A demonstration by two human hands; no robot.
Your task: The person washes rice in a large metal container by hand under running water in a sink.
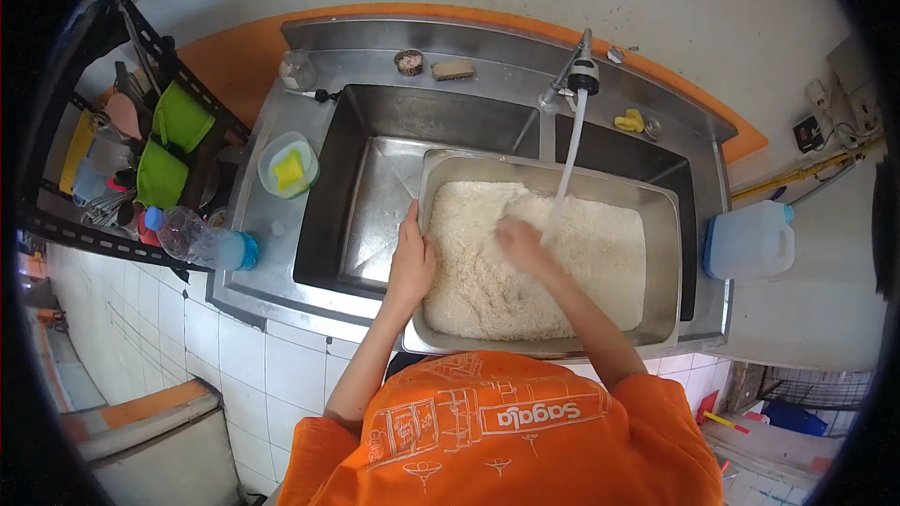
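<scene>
A deep rectangular steel pan sits across the sink, holding a broad bed of pale rice with some cloudy water. My left hand grips the pan's left side, its fingers along the outer wall and its thumb by the rim. Inside the pan, my right hand is in the rice, its fingers smeared by motion and partly hidden. From the faucet a stream of water runs down into the pan, just right of that hand.
The left sink basin shows beside the pan. A bowl with a yellow sponge and a plastic bottle stand left. Behind are a scrubber, a brush and yellow cloth. A jug stands right; a rack stands left.
</scene>
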